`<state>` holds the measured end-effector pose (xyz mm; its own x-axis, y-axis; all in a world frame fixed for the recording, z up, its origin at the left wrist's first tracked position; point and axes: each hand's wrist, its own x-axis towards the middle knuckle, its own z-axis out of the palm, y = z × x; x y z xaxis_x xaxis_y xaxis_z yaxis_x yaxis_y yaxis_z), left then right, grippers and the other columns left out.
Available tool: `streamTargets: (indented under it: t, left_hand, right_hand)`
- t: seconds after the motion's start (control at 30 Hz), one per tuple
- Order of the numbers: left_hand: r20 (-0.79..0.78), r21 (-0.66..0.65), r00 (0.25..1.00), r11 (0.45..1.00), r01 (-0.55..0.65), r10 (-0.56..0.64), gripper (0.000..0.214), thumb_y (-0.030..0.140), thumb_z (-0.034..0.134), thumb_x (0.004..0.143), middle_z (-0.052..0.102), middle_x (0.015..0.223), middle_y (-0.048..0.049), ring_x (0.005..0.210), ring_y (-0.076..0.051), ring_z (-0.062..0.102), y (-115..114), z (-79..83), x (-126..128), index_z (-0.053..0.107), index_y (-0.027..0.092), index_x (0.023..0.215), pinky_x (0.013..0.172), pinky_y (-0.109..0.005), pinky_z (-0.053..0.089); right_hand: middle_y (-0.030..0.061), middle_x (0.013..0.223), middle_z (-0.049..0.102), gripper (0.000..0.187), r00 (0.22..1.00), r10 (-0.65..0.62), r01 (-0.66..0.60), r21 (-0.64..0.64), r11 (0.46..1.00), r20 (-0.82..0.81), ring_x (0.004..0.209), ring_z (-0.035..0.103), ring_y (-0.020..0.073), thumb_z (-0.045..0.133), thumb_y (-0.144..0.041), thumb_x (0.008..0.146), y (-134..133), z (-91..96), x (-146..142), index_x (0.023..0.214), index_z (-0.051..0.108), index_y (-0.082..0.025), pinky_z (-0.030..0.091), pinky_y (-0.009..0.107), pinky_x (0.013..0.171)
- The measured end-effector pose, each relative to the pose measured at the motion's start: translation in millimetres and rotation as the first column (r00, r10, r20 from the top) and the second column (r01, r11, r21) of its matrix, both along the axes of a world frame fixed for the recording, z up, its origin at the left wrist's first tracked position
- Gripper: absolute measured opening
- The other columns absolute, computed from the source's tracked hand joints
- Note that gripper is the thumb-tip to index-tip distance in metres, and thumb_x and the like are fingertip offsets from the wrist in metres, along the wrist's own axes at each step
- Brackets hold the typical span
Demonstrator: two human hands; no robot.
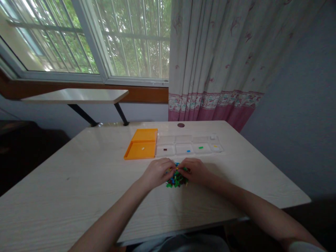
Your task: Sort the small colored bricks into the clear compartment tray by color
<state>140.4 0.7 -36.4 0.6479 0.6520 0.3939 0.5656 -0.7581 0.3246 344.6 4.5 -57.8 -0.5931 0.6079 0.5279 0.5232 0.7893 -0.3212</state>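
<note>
A heap of small toy bricks (177, 179) in green, blue, dark brown and other colours lies on the table in front of me. My left hand (159, 171) is over its left side, fingers closed in a pinch. My right hand (195, 170) meets it from the right, its thumb and fingers also pinched. Between the fingertips a small yellow brick (177, 168) shows, and both hands seem to grip it. The fingers partly hide the heap.
Behind the heap, an orange box (130, 153) lies open with a pale piece (143, 148) inside. To its right runs a row of open clear boxes (174, 153), holding a dark brown piece (165, 149), a blue piece (188, 151), a green piece (201, 147) and a yellow piece (215, 146). A raised shelf (78, 95) stands back left.
</note>
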Motion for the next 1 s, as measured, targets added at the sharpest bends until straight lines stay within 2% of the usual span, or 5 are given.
streamTargets:
  t: [0.33, 0.43, 0.57, 0.7, 1.0]
  left_hand:
    - [-0.055, 0.003, 0.998, 1.000, 0.003, -0.003, 0.020, 0.028, 0.041, 0.087, 0.062, 0.081, -0.0042, 0.076, -0.013, 0.057, 0.2, 1.0, -0.4, 0.058, 0.018, 0.089, 0.066, -0.022, 0.043]
    - [-0.100, 0.000, 0.994, 0.999, -0.035, 0.035, 0.020, 0.029, 0.042, 0.086, 0.062, 0.082, -0.0042, 0.076, -0.013, 0.057, 1.9, 4.7, -5.6, 0.058, 0.018, 0.090, 0.066, -0.022, 0.043]
    - [-0.228, -0.017, 0.971, 0.997, -0.074, 0.068, 0.022, 0.027, 0.040, 0.086, 0.061, 0.076, -0.0030, 0.068, -0.013, 0.056, 6.1, 8.9, -17.5, 0.059, 0.018, 0.081, 0.060, -0.021, 0.040]
    - [-0.337, -0.045, 0.940, 0.996, -0.072, 0.053, 0.019, 0.024, 0.041, 0.083, 0.061, 0.073, -0.0014, 0.066, -0.014, 0.056, 9.3, 8.8, -24.4, 0.058, 0.020, 0.078, 0.057, -0.022, 0.038]
    - [-0.377, -0.064, 0.926, 0.997, -0.041, 0.014, 0.018, 0.019, 0.042, 0.080, 0.063, 0.081, -0.0017, 0.074, -0.015, 0.058, 8.2, 3.8, -22.4, 0.059, 0.021, 0.085, 0.063, -0.023, 0.040]
  right_hand:
    - [0.0014, 0.071, 0.064, 0.010, 0.999, 0.039, -0.038, 0.039, 0.998, -0.018, 0.062, 0.057, 0.0111, 0.054, -0.025, 0.081, 3.4, -0.6, 2.4, 0.080, 0.062, -0.019, 0.043, 0.021, 0.059]
    - [0.0013, 0.069, 0.064, 0.011, 0.997, -0.001, 0.006, 0.071, 0.997, -0.074, 0.062, 0.057, 0.0112, 0.053, -0.026, 0.081, 6.2, 0.7, 5.3, 0.079, 0.062, -0.020, 0.043, 0.022, 0.060]
    - [0.0015, 0.070, 0.066, 0.012, 0.975, -0.076, 0.106, 0.136, 0.985, -0.209, 0.062, 0.058, 0.0112, 0.054, -0.026, 0.082, 11.4, 4.7, 11.8, 0.079, 0.063, -0.021, 0.044, 0.023, 0.061]
    - [0.0012, 0.068, 0.065, 0.012, 0.948, -0.122, 0.187, 0.202, 0.961, -0.295, 0.056, 0.055, 0.0105, 0.053, -0.025, 0.081, 16.5, 10.1, 20.0, 0.078, 0.064, -0.021, 0.044, 0.023, 0.058]
    - [0.0015, 0.069, 0.065, 0.007, 0.934, -0.091, 0.184, 0.245, 0.952, -0.345, 0.054, 0.053, 0.0096, 0.056, -0.018, 0.079, 19.3, 17.8, 28.1, 0.080, 0.063, -0.020, 0.044, 0.022, 0.055]
